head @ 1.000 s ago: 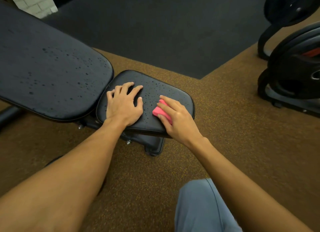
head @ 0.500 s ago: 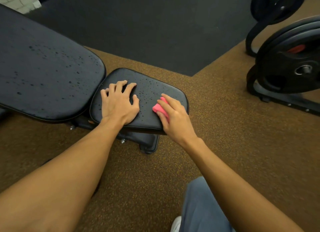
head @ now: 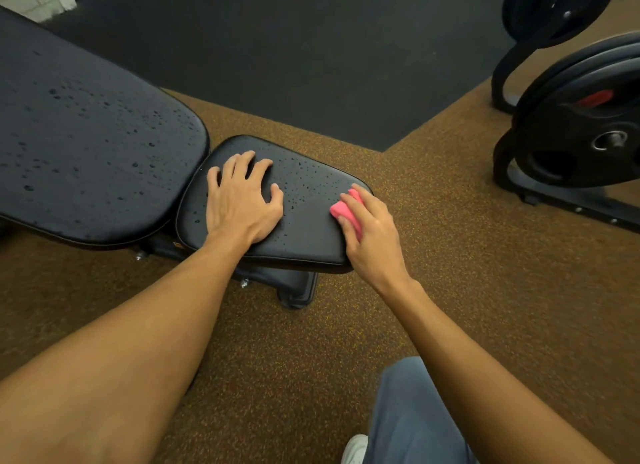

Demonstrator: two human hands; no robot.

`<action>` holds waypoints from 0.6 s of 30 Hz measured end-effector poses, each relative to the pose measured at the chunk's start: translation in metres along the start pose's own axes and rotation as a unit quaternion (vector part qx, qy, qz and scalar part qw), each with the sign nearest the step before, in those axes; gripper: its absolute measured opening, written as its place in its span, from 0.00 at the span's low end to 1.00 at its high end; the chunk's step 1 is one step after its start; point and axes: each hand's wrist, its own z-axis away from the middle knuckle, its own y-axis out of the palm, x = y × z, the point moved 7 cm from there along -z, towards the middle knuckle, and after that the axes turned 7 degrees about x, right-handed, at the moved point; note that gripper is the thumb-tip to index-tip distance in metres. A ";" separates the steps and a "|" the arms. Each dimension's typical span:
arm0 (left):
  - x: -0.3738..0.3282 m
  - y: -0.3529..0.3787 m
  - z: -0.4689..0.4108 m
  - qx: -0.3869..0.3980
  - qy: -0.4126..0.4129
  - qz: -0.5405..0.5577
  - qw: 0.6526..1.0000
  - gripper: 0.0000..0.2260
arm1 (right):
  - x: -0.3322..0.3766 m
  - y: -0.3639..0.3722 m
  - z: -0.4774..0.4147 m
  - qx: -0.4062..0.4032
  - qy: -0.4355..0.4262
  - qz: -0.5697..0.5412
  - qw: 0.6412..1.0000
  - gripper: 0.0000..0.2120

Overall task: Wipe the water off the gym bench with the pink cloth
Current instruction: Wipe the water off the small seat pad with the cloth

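Pink cloth (head: 343, 209) was gripped by the right hand (head: 372, 235) and had been dragged to the right edge of the gym bench seat (head: 311, 249). A dry streak (head: 311, 221) was left behind, while droplets (head: 304, 183) remained beside the flat-pressed, empty left hand (head: 242, 204).

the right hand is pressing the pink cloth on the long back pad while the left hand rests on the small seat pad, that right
Not quite. The head view shows the right hand holding the pink cloth at the right end of the small seat pad, not on the long back pad. The rest stands: the left hand rests on the seat pad.
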 end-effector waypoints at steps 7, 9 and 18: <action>0.000 -0.003 0.003 -0.009 -0.004 0.017 1.000 0.23 | -0.007 -0.009 0.018 0.023 -0.044 -0.002 0.999 0.18; 0.001 -0.003 0.003 -0.011 -0.006 0.017 1.000 0.23 | -0.017 -0.011 0.004 -0.011 0.023 -0.013 1.000 0.19; 0.001 -0.002 0.003 -0.017 -0.010 0.012 1.000 0.23 | 0.007 -0.001 0.006 0.063 -0.099 0.010 0.993 0.18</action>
